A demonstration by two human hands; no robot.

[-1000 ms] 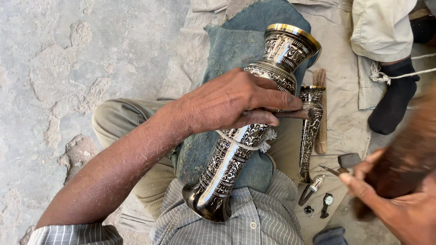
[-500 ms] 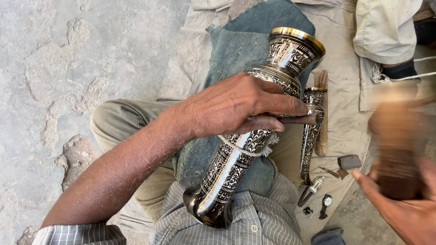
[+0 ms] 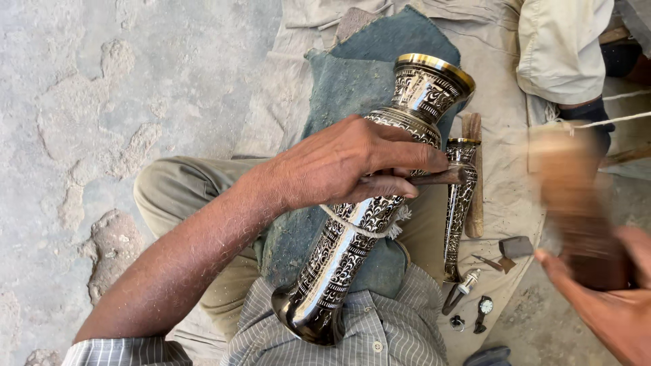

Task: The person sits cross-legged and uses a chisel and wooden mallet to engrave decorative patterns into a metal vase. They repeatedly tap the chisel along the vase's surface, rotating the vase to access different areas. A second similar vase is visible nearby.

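The ground is rough grey concrete, with a beige cloth (image 3: 505, 61) spread over it and a dark blue-green pad (image 3: 352, 81) lying across the seated person's lap. On this pad rests a tall engraved metal vase (image 3: 359, 224), tilted, its gold rim toward 1 o'clock and its foot against the striped shirt at 6 o'clock. The left hand (image 3: 339, 166) lies over the vase body, its grip closed around a thin chisel-like tool (image 3: 441, 177) whose tip points toward 3 o'clock. The right hand (image 3: 610, 312), at 4 o'clock, grips a blurred wooden mallet (image 3: 573, 203). This seems the engraving step; a strike would need the tool steady on the pattern. A second, slimmer vase (image 3: 460, 210) lies just beside.
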